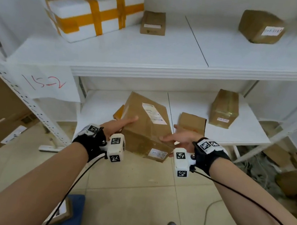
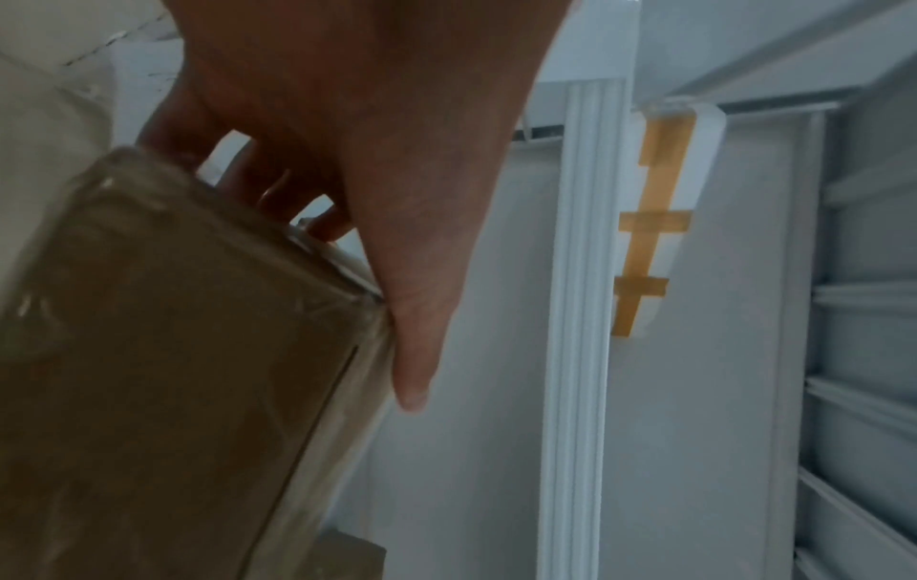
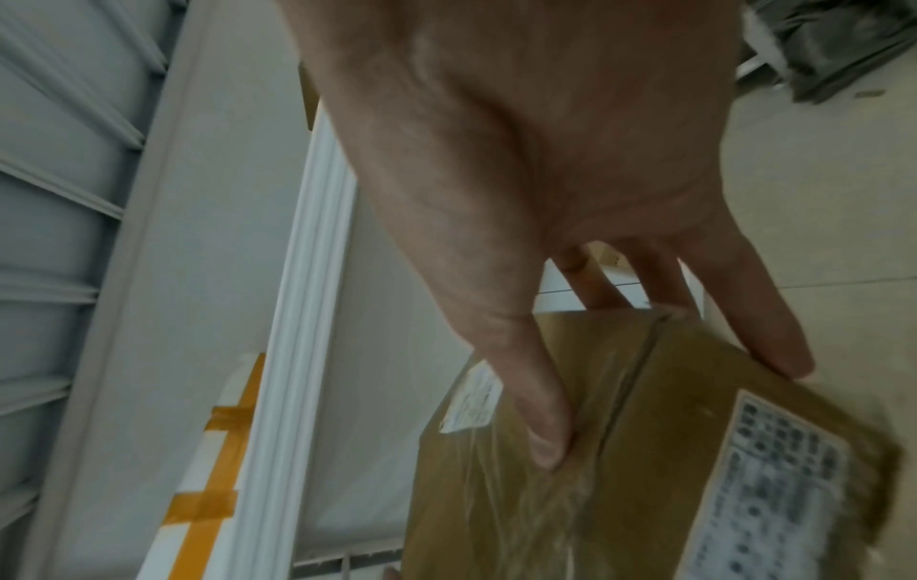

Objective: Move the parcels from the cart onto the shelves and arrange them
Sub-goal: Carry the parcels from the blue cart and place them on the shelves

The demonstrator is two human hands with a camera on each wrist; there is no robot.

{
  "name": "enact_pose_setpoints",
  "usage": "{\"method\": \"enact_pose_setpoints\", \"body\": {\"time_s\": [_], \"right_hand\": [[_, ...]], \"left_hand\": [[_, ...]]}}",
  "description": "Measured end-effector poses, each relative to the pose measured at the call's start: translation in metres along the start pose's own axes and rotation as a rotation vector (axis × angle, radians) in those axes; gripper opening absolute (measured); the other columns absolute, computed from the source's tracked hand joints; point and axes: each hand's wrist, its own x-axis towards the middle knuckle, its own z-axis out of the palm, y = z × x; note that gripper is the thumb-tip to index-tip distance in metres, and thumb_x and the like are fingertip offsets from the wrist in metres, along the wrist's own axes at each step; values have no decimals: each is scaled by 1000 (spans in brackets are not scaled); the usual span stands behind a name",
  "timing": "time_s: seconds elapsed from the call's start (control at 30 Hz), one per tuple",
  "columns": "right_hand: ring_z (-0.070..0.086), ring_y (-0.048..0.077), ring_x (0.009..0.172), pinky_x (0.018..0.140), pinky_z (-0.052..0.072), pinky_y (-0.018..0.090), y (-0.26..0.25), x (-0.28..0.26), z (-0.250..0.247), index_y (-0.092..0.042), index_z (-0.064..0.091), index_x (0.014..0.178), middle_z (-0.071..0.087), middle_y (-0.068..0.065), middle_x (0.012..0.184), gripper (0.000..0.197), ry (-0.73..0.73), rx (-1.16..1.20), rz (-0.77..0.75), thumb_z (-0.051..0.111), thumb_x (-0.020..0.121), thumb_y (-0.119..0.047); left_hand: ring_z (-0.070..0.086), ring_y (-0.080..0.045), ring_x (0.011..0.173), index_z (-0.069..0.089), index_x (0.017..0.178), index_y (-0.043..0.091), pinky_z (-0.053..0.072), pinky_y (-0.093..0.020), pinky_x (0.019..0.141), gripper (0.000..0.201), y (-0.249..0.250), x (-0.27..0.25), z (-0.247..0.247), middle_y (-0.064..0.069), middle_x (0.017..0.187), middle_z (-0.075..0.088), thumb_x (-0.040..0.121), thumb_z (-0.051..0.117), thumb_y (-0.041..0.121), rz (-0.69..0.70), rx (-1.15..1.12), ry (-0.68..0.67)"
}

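A large brown cardboard parcel (image 1: pixel 145 129) with white labels is tilted in the air, its far end over the front of the lower shelf (image 1: pixel 236 132). My left hand (image 1: pixel 121 125) grips its left side, thumb on top and fingers curled round the far edge. My right hand (image 1: pixel 176 138) grips the right side, thumb on the top face and fingers underneath. The left wrist view shows the parcel's taped corner (image 2: pixel 164 372). Its label and top seam (image 3: pixel 645 451) fill the right wrist view.
The lower shelf holds a tall brown parcel (image 1: pixel 224 107), a flat one (image 1: pixel 191 124) and a small one (image 1: pixel 118 113). On the upper shelf (image 1: pixel 151 55) sit a white foam box (image 1: pixel 93 13) and two brown parcels (image 1: pixel 153 23) (image 1: pixel 260 27). A blue cart (image 1: pixel 74 214) stands below left.
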Motion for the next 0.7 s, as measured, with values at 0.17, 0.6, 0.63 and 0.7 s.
{"method": "enact_pose_setpoints", "body": {"time_s": [0.17, 0.6, 0.63, 0.7], "right_hand": [[65, 29, 113, 103, 51, 49, -6, -48, -16, -24, 64, 118, 68, 12, 118, 68, 23, 107, -87, 70, 72, -74], [66, 29, 115, 96, 56, 49, 49, -63, -55, -19, 60, 132, 73, 7, 121, 52, -163, 495, -325, 65, 91, -50], [67, 28, 115, 96, 56, 51, 56, -61, -62, -19, 56, 136, 73, 6, 121, 55, -180, 486, -349, 69, 89, -45], [68, 25, 114, 91, 58, 50, 63, -56, -71, -22, 45, 142, 71, 5, 124, 66, -232, 463, -391, 77, 86, -31]], "left_hand": [[72, -16, 57, 59, 112, 12, 53, -23, 44, 32, 7, -10, 6, -4, 68, 75, 90, 66, 34, -10, 99, -60], [63, -21, 112, 39, 142, 19, 54, -32, 85, 85, -22, -5, 39, -3, 127, 61, 71, 85, 20, 12, 370, -101], [61, -19, 113, 37, 142, 20, 53, -29, 82, 88, -24, -5, 48, -1, 129, 58, 69, 86, 18, 18, 436, -93], [57, -16, 114, 35, 139, 25, 50, -25, 78, 94, -32, -5, 60, 3, 130, 54, 63, 89, 15, 32, 515, -45]]}}
